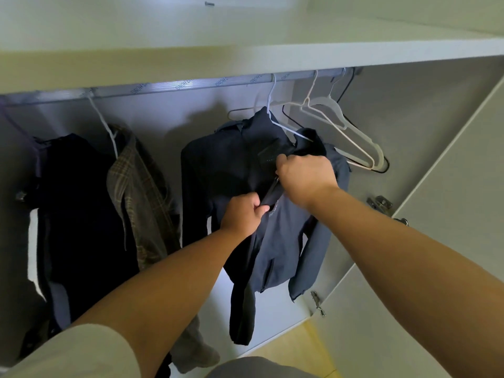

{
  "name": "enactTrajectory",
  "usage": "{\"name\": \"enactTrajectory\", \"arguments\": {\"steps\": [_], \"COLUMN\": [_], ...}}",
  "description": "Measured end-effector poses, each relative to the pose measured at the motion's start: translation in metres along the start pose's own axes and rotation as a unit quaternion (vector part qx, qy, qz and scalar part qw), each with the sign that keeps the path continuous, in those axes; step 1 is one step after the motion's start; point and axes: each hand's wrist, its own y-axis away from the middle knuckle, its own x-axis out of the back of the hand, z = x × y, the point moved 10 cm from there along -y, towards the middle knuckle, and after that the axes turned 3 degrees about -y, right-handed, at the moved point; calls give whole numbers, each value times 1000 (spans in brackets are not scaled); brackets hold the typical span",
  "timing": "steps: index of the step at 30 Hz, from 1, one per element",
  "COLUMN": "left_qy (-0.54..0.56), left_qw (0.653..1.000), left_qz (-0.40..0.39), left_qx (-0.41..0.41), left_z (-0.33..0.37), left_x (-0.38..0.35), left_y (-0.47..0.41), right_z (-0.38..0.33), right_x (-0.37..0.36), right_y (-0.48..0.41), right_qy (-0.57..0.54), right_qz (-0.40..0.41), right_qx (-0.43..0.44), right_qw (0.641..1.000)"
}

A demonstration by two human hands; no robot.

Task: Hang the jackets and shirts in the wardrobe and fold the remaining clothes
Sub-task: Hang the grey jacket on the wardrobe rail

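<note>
Navy jacket [218, 173] hung, left hand [242, 214] and right hand [305, 173] pinch its front, fingertips hidden

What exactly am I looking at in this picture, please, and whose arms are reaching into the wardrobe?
There is no machine here: a person wears a camera on the head, which looks down at their own bare arms. They stand before an open wardrobe. A dark blue jacket hangs on a white hanger from the rail. The left hand pinches the jacket's front edge by the zip, and the right hand grips the cloth higher up, near the collar. To the left hang a plaid shirt and a dark garment; to the right, empty hangers.
</note>
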Motion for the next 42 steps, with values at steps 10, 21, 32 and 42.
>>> {"name": "enactTrajectory", "arguments": {"steps": [10,21,32,42], "left_qy": [-34,95,-40,-181], "left_qw": [996,983,994,983], "left_qz": [-44,126,105,-26], "left_qx": [76,90,5,-1], "left_z": [-35,7,59,90], "left_x": [-8,82,138,122], "left_y": [-10,-79,-150,-160], "right_z": [18,7,94,85], "right_x": [41,-19,-41,-66], "right_y": [-18,-13,-57,-92], "right_qy": [1,-151,-340,-301], "right_qz": [70,49,67,-121], "right_qx": [-17,-10,-281,-214], "right_qw": [997,987,895,921]}}
